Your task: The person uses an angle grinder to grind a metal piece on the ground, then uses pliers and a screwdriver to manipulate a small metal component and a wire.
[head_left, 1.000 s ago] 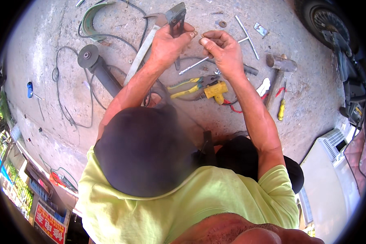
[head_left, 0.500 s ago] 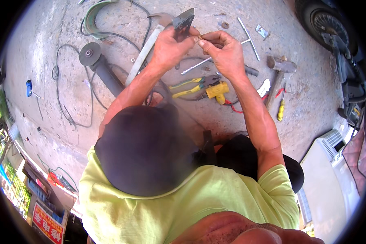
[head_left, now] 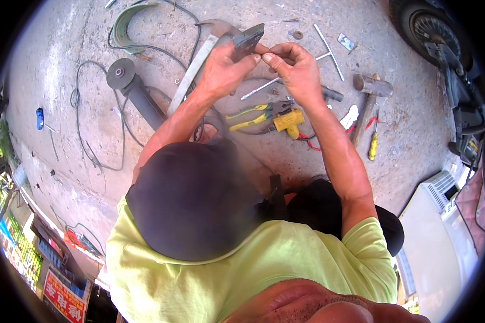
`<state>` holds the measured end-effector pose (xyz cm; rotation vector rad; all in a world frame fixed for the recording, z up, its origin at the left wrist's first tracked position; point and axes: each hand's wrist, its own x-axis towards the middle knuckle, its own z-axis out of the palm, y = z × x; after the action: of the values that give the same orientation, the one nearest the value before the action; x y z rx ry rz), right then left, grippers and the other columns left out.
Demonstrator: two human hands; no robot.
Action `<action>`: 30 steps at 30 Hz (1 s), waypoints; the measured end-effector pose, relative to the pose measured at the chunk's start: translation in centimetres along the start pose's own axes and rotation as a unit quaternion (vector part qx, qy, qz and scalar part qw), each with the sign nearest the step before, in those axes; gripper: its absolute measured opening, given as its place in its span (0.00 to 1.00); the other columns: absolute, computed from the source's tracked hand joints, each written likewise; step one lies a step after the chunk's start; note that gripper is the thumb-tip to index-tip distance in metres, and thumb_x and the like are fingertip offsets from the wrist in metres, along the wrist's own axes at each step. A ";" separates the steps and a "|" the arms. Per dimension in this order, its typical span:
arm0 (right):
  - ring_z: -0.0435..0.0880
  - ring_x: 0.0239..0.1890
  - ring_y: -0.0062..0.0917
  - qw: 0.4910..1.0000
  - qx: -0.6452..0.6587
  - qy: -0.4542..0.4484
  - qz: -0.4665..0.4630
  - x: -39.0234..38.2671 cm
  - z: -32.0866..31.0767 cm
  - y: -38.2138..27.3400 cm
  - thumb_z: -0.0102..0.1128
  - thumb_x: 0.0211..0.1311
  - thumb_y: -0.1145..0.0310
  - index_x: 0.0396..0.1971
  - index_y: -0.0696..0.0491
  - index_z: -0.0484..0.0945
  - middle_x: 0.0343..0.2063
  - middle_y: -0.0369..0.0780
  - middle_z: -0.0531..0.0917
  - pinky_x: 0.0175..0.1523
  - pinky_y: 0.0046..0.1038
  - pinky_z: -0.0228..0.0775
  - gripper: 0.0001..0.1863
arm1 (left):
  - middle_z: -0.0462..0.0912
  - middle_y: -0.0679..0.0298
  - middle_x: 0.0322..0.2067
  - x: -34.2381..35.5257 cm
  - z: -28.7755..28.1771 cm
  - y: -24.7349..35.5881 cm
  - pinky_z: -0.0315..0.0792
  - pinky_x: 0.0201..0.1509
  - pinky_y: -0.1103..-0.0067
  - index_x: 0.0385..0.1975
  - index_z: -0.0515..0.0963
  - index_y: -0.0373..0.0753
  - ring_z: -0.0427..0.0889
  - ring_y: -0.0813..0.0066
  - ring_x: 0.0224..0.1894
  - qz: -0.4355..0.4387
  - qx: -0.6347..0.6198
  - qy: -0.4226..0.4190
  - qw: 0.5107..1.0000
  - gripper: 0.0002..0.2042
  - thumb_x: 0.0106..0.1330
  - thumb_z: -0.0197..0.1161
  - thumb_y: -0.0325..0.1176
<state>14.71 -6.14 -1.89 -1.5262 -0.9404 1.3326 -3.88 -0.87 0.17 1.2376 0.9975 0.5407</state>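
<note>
Hands over the floor (head_left: 161, 32). The left hand (head_left: 224, 70) grips a dark block (head_left: 249, 41), tilted, above the floor; beside it the right hand (head_left: 298, 71) pinches thumb to forefinger near the left thumb, its contents, if any, apparently too small to tell from here. Pliers (head_left: 258, 120) lie between the forearms; grinder (head_left: 144, 101), left; hammer (head_left: 373, 86), right.

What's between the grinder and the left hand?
Between the grinder and left hand, the head view shows a pale bar, a cord and a small ring.
</note>
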 end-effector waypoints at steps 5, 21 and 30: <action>0.82 0.36 0.15 0.996 -0.040 0.028 -0.072 -0.7 0.5 -0.4 0.74 0.60 0.71 0.40 0.58 0.81 0.33 0.34 0.85 0.41 0.19 0.76 0.11 | 0.76 0.70 0.23 -0.1 0.1 -0.2 0.65 0.28 0.82 0.47 0.82 0.33 0.69 0.85 0.24 0.024 -0.056 -0.015 0.998 0.12 0.68 0.59 0.29; 0.86 0.37 0.19 0.996 0.045 0.015 -0.070 -0.4 0.4 -2.6 0.73 0.58 0.70 0.39 0.60 0.83 0.33 0.38 0.88 0.45 0.24 0.79 0.12 | 0.83 0.65 0.29 -0.8 0.6 -0.4 0.69 0.27 0.80 0.47 0.79 0.32 0.75 0.81 0.23 -0.053 -0.044 -0.042 0.997 0.13 0.71 0.56 0.34; 0.86 0.32 0.18 0.996 0.009 0.024 -0.081 -0.8 0.9 -3.4 0.71 0.60 0.71 0.40 0.60 0.84 0.31 0.39 0.88 0.37 0.23 0.79 0.11 | 0.76 0.68 0.19 -1.0 0.8 -0.9 0.68 0.27 0.79 0.43 0.80 0.33 0.74 0.81 0.22 -0.034 -0.006 -0.035 0.999 0.13 0.72 0.55 0.37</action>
<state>13.69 -5.69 1.54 -1.4311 -0.9963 1.1812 -3.83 -2.36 -0.37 1.1996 0.9722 0.4479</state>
